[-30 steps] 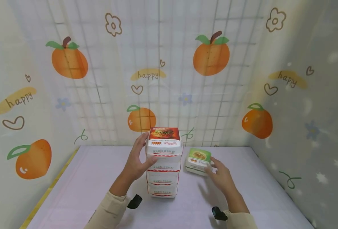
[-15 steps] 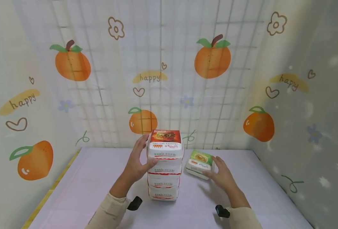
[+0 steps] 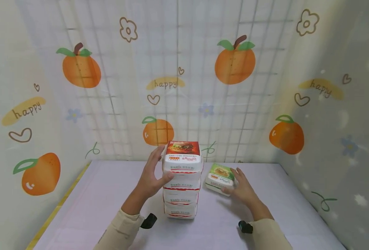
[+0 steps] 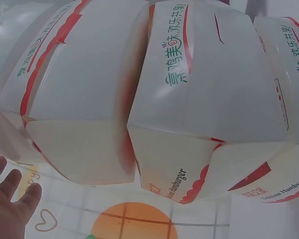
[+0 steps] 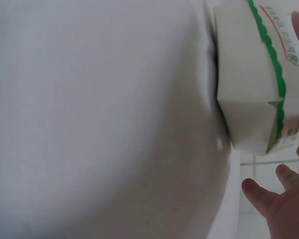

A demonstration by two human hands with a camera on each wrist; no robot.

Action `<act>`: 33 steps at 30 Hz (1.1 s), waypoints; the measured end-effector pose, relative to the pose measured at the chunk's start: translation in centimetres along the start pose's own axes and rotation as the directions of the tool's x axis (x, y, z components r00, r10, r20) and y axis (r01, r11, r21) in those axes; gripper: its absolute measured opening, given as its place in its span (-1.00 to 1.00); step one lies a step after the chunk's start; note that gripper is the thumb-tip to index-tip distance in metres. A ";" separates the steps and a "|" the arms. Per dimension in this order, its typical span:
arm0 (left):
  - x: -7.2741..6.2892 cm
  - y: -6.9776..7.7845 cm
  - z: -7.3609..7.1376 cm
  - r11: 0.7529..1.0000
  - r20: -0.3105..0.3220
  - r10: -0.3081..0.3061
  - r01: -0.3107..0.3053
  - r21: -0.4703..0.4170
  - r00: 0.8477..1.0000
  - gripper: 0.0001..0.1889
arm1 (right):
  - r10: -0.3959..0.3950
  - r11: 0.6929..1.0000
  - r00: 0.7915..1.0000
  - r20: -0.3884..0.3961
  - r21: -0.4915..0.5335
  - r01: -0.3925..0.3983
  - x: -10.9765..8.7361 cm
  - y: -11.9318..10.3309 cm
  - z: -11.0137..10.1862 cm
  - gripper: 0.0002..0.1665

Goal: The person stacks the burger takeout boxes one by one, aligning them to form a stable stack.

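Observation:
Several white burger boxes form an upright stack in the head view; the top box (image 3: 182, 159) has a red lid with a burger picture. My left hand (image 3: 150, 178) is at its left side, thumb across the front corner and fingers reaching along the side. In the left wrist view, stacked boxes (image 4: 204, 89) fill the picture, with spread fingers (image 4: 7, 184) beside them. Right of the stack, a single green-lidded burger box (image 3: 219, 178) lies on the table. My right hand (image 3: 246, 192) surrounds its right side, thumb at the front; in the right wrist view its fingers (image 5: 259, 196) are spread.
The table (image 3: 115, 194) has a pale lilac cover and a yellow strip (image 3: 57, 208) along its left edge. A sheer curtain (image 3: 193, 52) printed with oranges hangs at the back and sides, with a wire grid behind it.
The green-lidded box has turned slightly clockwise, with my right hand staying around it. My left hand keeps its place at the stack. The head view has shifted a little.

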State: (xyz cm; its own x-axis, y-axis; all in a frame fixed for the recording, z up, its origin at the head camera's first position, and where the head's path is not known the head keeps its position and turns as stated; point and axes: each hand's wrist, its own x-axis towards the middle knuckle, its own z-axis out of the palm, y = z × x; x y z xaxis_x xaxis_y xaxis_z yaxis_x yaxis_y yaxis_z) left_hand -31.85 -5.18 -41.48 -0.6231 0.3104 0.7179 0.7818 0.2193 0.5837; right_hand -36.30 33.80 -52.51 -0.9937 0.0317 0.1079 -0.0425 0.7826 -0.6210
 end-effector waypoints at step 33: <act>-0.2 0.0 0.4 1.000 0.001 -0.017 0.017 0.004 1.000 -0.11 | -0.011 0.996 1.000 0.024 0.084 0.008 1.0 1.6 2.1 0.41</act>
State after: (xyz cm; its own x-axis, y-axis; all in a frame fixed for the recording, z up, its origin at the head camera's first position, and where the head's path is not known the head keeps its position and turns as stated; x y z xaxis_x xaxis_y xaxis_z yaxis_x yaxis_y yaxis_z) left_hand -31.75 -4.93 -41.79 -0.6363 0.3077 0.7074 0.7712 0.2286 0.5942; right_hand -37.58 33.77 -55.01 -0.9954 0.0083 0.0955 -0.0595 0.7278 -0.6832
